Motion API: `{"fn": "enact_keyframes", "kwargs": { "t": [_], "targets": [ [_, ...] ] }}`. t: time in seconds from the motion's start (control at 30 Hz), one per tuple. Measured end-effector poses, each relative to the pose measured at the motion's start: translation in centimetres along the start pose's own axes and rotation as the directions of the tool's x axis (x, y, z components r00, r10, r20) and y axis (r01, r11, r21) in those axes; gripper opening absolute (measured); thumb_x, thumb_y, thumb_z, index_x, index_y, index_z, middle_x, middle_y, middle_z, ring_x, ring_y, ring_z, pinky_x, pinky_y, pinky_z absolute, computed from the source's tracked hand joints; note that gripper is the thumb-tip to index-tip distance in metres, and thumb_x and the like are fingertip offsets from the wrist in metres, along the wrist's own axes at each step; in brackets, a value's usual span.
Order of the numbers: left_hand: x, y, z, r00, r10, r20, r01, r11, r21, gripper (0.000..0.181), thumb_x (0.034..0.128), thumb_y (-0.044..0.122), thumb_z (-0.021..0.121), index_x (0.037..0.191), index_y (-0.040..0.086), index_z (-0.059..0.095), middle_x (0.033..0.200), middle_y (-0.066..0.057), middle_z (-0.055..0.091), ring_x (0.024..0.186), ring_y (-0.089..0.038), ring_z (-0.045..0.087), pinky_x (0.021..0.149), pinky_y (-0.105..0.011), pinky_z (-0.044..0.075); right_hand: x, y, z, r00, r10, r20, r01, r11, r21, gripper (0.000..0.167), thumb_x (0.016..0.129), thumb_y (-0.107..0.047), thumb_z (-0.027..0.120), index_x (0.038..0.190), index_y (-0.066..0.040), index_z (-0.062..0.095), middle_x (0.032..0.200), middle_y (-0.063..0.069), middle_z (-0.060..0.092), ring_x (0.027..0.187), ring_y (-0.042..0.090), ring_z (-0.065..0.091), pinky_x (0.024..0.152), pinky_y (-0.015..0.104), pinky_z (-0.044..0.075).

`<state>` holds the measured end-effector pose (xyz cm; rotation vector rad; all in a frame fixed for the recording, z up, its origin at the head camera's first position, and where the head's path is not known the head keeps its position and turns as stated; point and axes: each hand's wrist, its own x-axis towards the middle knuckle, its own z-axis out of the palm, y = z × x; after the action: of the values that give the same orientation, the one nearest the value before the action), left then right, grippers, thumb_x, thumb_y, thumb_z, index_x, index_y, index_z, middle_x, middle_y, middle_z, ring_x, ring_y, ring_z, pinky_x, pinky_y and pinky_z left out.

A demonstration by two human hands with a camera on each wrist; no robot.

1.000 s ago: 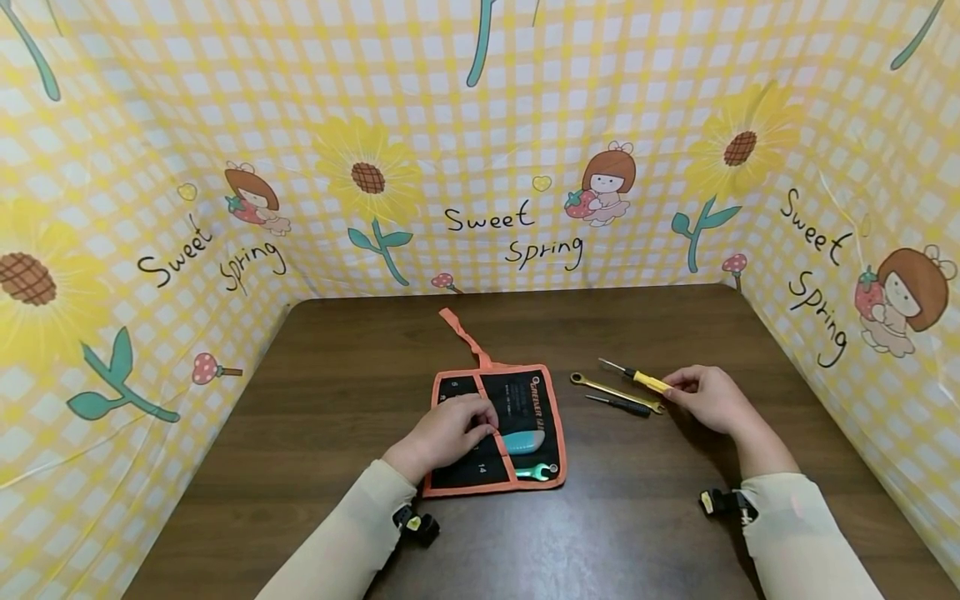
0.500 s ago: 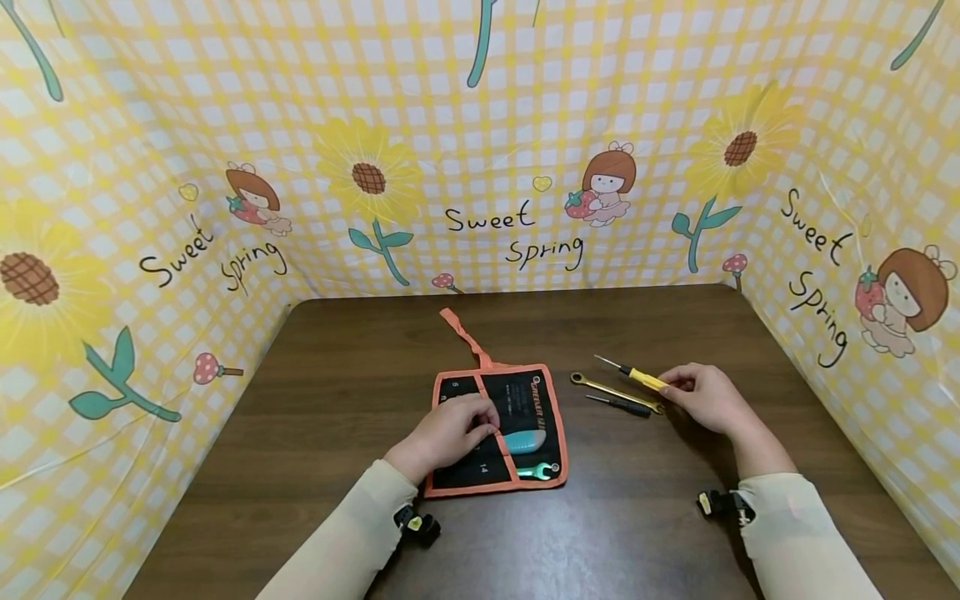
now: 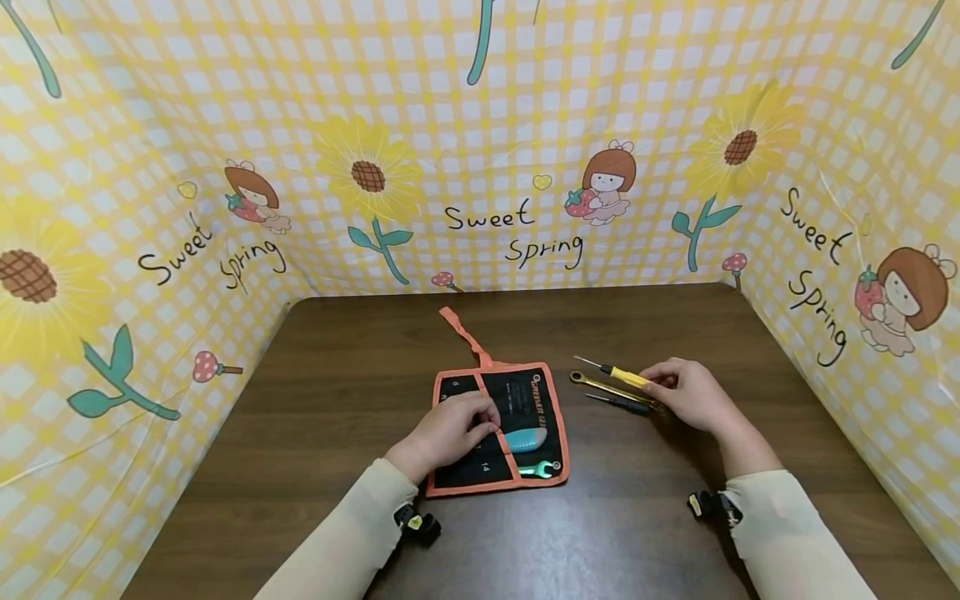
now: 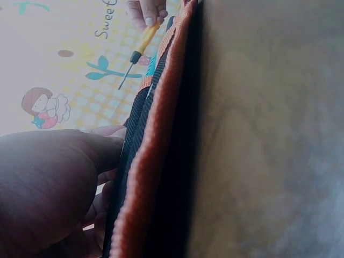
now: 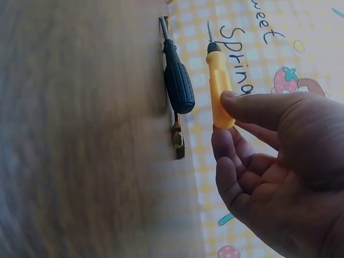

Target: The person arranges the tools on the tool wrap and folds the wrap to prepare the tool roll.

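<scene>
My right hand [image 3: 693, 394] pinches the yellow screwdriver [image 3: 628, 377] by the end of its handle, shaft pointing left, raised off the table in the right wrist view. Below it lie a gold wrench [image 3: 600, 385] and a black screwdriver [image 5: 178, 86]. My left hand [image 3: 447, 430] pinches the orange-edged pocket strip of the black tool pouch [image 3: 517, 392], thumb and fingertips at the strip. A teal handle [image 3: 527, 440] and a green wrench [image 3: 537, 470] stick out of the pouch's pockets.
An orange strap [image 3: 465, 335] extends from the pouch's far edge over the brown table [image 3: 337, 375]. Patterned yellow checked cloth [image 3: 487, 150] rises behind the table and at both sides.
My right hand has carried the yellow screwdriver left, toward the pouch, and it now hangs over the gold wrench's right part. My left hand holds the same place.
</scene>
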<state>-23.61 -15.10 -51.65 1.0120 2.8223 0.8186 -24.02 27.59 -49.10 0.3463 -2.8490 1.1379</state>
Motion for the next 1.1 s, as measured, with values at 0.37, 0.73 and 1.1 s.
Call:
{"fn": "enact_keyframes", "kwargs": {
  "t": [0.37,0.73,1.1],
  "targets": [
    [0.1,0.0,0.1,1.0,0.007,-0.015,-0.007,1.0,-0.002,0.008,0.1012,0.02,0.073,0.1,0.028,0.071,0.093,0.014,0.058,0.082,-0.007,0.056,0.076,-0.029,0.051,0.3,-1.4,0.5,0.999,-0.047,0.01,0.047,0.999,-0.004,0.012,0.095,-0.009,0.078,0.106,-0.005,0.079,0.093,0.003,0.068,0.082,0.018,0.061,0.069,0.03,0.049],
    [0.1,0.0,0.1,1.0,0.015,-0.025,-0.016,1.0,-0.003,0.005,0.102,0.023,0.072,0.099,0.026,0.071,0.094,0.015,0.058,0.084,-0.006,0.057,0.077,-0.028,0.052,0.7,-2.4,1.3,0.996,-0.084,0.024,0.085,0.996,-0.004,0.01,0.093,-0.006,0.078,0.103,-0.008,0.081,0.092,0.002,0.067,0.082,0.018,0.061,0.069,0.031,0.05],
    [0.1,0.2,0.0,1.0,0.001,-0.029,-0.002,1.0,-0.019,0.008,0.0998,0.02,0.075,0.099,0.027,0.071,0.094,0.015,0.059,0.084,-0.006,0.057,0.077,-0.029,0.052,1.4,-3.4,2.0,0.991,-0.113,0.078,0.113,0.994,0.002,0.01,0.094,-0.007,0.079,0.101,-0.012,0.081,0.093,-0.001,0.067,0.082,0.016,0.061,0.07,0.032,0.051]
  ]
}}
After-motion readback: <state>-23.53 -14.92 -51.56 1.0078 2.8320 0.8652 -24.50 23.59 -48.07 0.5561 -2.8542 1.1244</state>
